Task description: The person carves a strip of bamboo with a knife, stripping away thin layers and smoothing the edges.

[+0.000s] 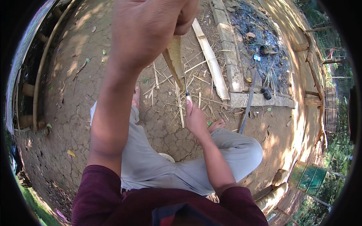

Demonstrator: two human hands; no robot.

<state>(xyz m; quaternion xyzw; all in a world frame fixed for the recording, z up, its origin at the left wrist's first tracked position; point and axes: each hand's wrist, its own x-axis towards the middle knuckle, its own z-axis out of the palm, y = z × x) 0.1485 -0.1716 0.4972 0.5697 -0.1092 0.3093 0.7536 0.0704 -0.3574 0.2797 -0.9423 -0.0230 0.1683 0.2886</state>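
My left hand [149, 32] is raised close to the camera, its fingers closed round the upper end of a split bamboo piece [174, 52]. The piece slants down in front of me, wide above and narrow at its lower end. Lower and to the right, my right hand [197, 119] grips a small knife [188, 98] by its pale handle. Its thin blade points upward alongside the bamboo's lower part; whether it is touching cannot be made out. Thin bamboo slivers [179, 101] lie scattered on the ground beneath both hands.
A long split bamboo slat [212, 56] lies ahead. Beyond it, a brick border [234, 71] encloses an ash bed [260, 41]. A long machete [248, 103] leans across the bricks, near a black object [266, 93]. A bamboo rail [47, 56] stands left, a green drum [307, 177] right.
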